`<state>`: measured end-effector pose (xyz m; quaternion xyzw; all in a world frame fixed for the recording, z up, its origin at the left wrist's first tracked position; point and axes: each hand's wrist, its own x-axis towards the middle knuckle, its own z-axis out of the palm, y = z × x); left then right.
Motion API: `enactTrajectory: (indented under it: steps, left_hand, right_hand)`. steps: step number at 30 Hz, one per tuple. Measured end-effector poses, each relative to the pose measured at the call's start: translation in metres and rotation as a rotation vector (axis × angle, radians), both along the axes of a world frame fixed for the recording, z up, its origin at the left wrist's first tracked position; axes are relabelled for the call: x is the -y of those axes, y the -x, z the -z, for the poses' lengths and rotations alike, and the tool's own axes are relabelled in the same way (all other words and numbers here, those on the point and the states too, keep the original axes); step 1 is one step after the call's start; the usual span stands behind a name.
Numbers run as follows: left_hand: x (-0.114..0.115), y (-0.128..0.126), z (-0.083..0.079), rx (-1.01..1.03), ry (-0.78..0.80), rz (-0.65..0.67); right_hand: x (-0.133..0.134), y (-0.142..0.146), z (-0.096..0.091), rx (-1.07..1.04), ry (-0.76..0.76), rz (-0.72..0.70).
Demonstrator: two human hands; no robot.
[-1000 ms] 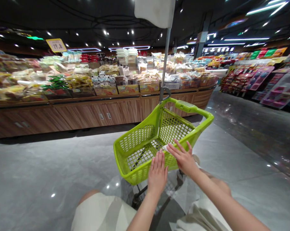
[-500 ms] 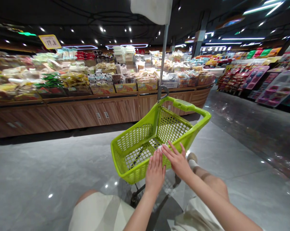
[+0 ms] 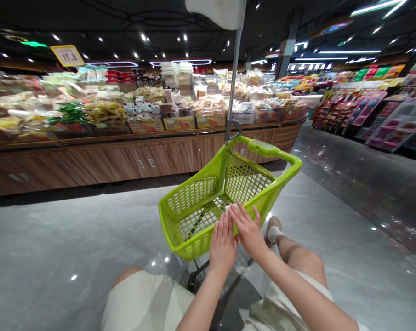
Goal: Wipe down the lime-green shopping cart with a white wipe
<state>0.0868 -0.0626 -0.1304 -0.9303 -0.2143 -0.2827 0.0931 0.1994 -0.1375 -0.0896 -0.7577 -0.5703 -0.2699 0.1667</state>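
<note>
Two bare hands over the near rim of a lime-green plastic mesh shopping basket (image 3: 194,220), which sits on a small wheeled cart frame. The left hand (image 3: 223,248) lies flat and open, its fingers straight and close together, pointing forward. The right hand (image 3: 249,232) comes in at a slant, its fingers (image 3: 240,216) slightly spread, with the tips reaching toward the left hand. A small white piece (image 3: 227,208) shows just past the fingertips, mostly hidden; what it is and whether either hand has hold of it cannot be told. A thin metal pole (image 3: 233,78) rises from the basket's far end, topped by a white flag-like panel (image 3: 216,11). Ahead, a long wooden display counter (image 3: 135,161) carries stacked packaged foods (image 3: 194,108), with a yellow price sign (image 3: 67,55) above. Far right, pink-and-red packaged goods on racks (image 3: 394,122). Grey polished floor (image 3: 73,230) throughout. Below, a cream skirt (image 3: 145,299) and a foot in white sock and tan shoe (image 3: 273,230).
</note>
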Motion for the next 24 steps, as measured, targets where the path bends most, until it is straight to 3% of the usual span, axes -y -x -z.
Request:
enactTrajectory:
  steps: [3,6,8,10,12,14,16,19,22,24]
  left_hand:
    - [-0.004,0.002,0.001,0.000,-0.011,0.009]
    - [-0.004,0.002,0.002,0.010,-0.013,0.018]
    - [-0.001,0.000,0.002,0.017,-0.002,0.013]
    - [0.002,-0.002,0.002,0.022,0.015,0.003]
    - [0.004,-0.003,0.002,0.018,0.026,-0.005]
    - [0.004,-0.003,0.001,0.006,0.019,-0.003]
    - [0.001,-0.001,0.001,-0.005,0.003,0.000]
    - [-0.004,0.003,0.000,-0.011,-0.018,0.011]
    - [-0.004,0.004,-0.001,-0.005,-0.021,0.027]
    - [-0.001,0.003,-0.002,0.003,-0.004,0.022]
  right_hand:
    - [0.019,-0.038,-0.013,0.060,0.045,-0.010]
    - [0.046,-0.106,-0.039,0.084,-0.071,0.200]
    - [0.053,-0.129,-0.049,0.058,-0.141,0.312]
    - [0.045,-0.116,-0.045,0.002,-0.179,0.352]
    - [0.027,-0.076,-0.029,-0.047,-0.169,0.302]
    - [0.010,-0.030,-0.011,-0.048,-0.081,0.140]
    - [0.004,-0.004,-0.001,-0.035,-0.004,0.023]
    - [0.020,-0.030,-0.011,0.007,0.032,0.011]
    - [0.043,-0.091,-0.035,0.022,-0.071,0.207]
    - [0.047,-0.111,-0.044,-0.003,-0.143,0.329]
